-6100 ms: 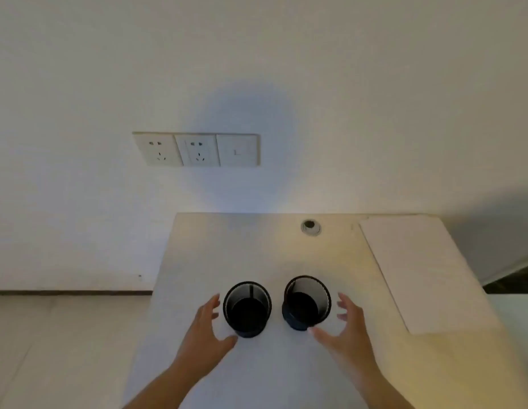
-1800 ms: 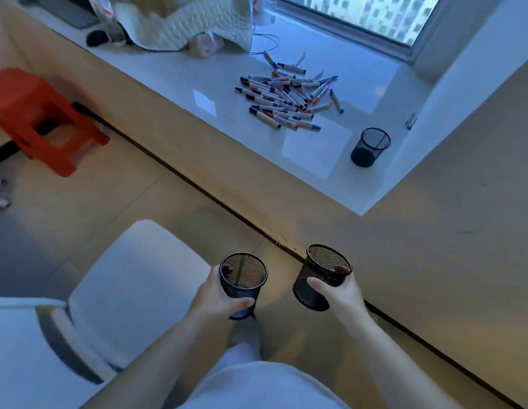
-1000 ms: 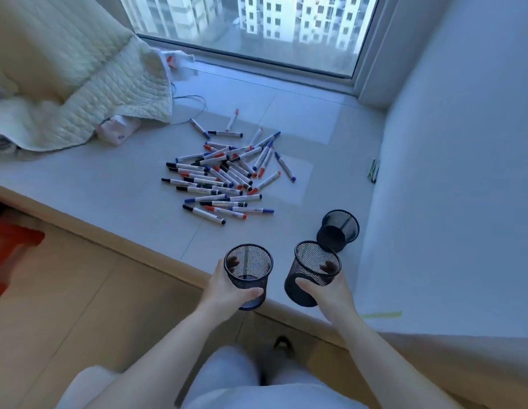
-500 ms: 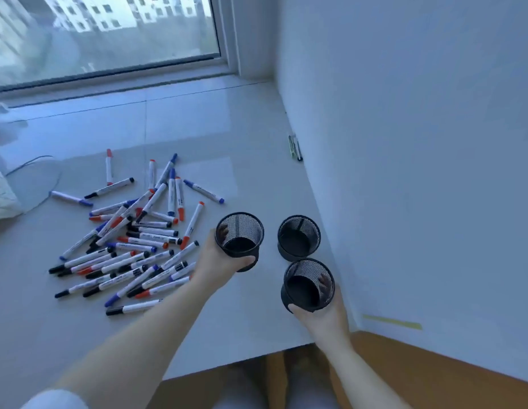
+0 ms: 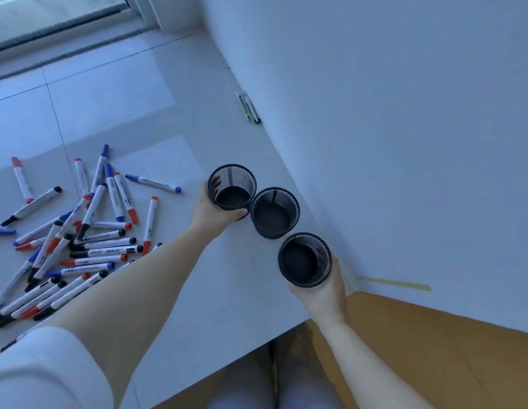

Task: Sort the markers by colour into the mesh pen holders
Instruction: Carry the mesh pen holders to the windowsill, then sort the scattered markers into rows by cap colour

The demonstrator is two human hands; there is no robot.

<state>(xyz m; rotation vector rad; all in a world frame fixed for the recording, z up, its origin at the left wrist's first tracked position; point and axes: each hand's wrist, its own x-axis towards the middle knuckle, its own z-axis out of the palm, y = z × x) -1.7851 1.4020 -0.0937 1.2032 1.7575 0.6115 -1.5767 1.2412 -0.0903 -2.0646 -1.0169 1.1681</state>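
Head view: I judge this is setup, placing the holders before any sorting. My left hand [image 5: 211,214] grips one holder [image 5: 231,187]; my right hand [image 5: 322,287] grips another [image 5: 304,259]. A third holder [image 5: 274,212] stands between them, near the ledge's [image 5: 227,305] wall edge. The markers [image 5: 79,231] lie heaped well left of both hands. Next: set both holders down, let go, reach left.
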